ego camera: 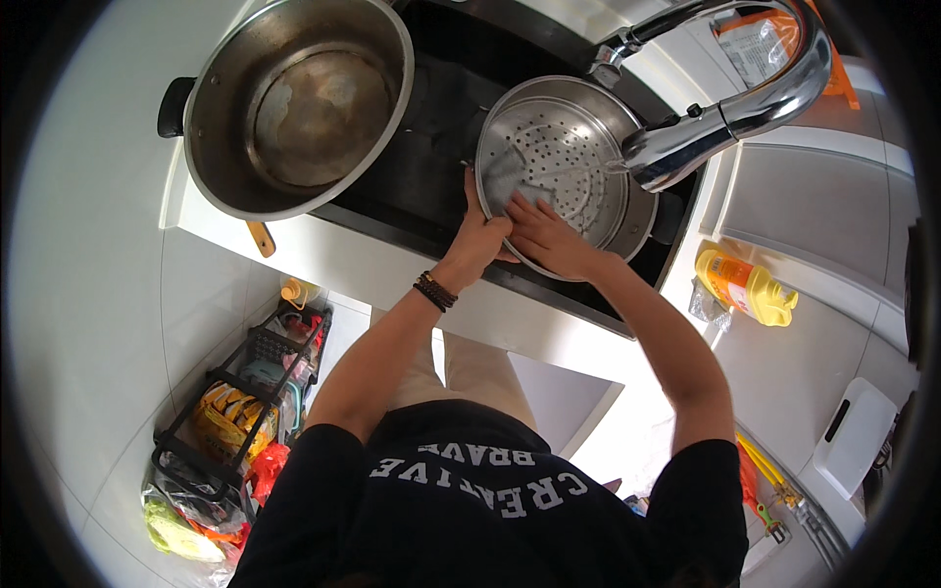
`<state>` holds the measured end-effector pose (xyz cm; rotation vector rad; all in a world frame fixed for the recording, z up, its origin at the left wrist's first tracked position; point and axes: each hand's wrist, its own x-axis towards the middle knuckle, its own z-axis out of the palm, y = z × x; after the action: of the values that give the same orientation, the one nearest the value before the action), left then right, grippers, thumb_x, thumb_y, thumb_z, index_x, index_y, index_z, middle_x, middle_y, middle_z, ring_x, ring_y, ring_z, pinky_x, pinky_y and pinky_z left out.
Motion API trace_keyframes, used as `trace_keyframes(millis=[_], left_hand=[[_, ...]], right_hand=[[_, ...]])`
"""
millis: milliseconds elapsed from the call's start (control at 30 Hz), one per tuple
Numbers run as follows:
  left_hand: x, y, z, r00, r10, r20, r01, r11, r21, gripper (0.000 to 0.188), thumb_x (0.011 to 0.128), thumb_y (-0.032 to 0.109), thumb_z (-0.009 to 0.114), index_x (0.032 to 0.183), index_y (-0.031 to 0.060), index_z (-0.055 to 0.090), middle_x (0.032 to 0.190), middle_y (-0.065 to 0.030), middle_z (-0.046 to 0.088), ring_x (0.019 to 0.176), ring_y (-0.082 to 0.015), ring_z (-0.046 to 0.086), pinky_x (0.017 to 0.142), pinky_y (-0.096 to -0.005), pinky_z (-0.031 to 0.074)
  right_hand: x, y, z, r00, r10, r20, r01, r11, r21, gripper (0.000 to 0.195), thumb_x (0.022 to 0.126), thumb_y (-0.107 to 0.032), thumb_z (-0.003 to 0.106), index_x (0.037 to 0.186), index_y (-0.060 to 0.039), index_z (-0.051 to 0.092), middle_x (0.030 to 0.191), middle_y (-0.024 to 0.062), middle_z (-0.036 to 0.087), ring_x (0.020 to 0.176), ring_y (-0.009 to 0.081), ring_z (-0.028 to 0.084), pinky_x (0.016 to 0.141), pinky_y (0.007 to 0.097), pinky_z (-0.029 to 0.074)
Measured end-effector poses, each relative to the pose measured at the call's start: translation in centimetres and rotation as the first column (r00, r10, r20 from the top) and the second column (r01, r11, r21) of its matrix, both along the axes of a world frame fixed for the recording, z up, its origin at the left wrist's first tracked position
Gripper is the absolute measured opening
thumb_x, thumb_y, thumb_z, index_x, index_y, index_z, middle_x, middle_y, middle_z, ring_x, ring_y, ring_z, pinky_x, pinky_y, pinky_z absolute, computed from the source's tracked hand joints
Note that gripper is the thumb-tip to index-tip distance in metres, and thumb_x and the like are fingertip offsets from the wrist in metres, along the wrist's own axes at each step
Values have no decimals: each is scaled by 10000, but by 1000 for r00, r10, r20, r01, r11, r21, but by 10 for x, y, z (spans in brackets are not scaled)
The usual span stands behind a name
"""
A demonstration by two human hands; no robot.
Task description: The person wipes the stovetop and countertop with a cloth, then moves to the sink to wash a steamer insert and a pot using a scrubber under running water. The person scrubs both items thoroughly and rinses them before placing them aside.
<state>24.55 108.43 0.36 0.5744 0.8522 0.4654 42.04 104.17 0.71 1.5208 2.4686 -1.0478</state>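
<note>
A stainless steel steamer basket with a perforated bottom is tilted over the dark sink. My left hand grips its near left rim, thumb on top and fingers around the outside wall. Inside the basket, my right hand lies with extended fingers on a grey cloth, pressing it against the inner surface near the rim. Part of the cloth is hidden beneath the fingers. From the chrome pull-out faucet at the right, a thin stream of water runs into the basket.
A large steel pot stands at the sink's left, above a wooden handle. Right of the sink are a yellow bottle and a white cutting board. A black rack with bagged goods stands lower left.
</note>
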Motion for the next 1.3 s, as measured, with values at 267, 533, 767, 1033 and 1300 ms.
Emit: trace_keyframes(millis=[267,533,767,1033,1300], left_hand=[[1,-7,6,997,24,71,-18,997,-73,924,757,-11,411,1391,229,-217,1375,-176,268,1093,-288,511,703,-371,574],[-1,-7,2,999,34,31,-35,999,32,930,745,-11,412,1396,203,-218,1399,-184,234,1110,-300,497,698,-385,579],[3,-1,5,998,57,-9,-57,997,-54,949,736,16,425,1390,247,-223,1394,-205,199,1073,-323,509,710,-406,577],[10,-6,-16,983,-69,-168,73,997,21,954,746,45,440,1383,266,-235,1388,-238,155,1033,-332,525,698,-406,580],[2,-4,-15,999,33,-21,-34,999,-41,964,748,46,451,1376,243,-253,1365,-233,216,1082,-321,503,670,-380,589]], right_hand=[[54,8,4,790,-506,346,501,858,110,622,915,-381,426,1394,-29,242,1390,283,254,1298,403,254,1065,462,208],[21,78,-21,958,-171,229,64,910,409,588,931,-389,382,1408,-86,218,1358,257,329,1264,405,310,1069,465,190],[47,15,-28,598,-518,611,560,816,144,670,883,-449,453,1321,31,287,1279,317,384,1178,365,440,982,466,340],[-26,18,-12,772,-631,-77,543,718,-434,321,777,-254,560,935,20,619,927,249,619,913,347,597,751,411,461],[55,28,-4,670,-429,606,603,790,-107,374,725,-147,594,1076,-20,569,1149,257,502,989,443,528,895,420,412]])
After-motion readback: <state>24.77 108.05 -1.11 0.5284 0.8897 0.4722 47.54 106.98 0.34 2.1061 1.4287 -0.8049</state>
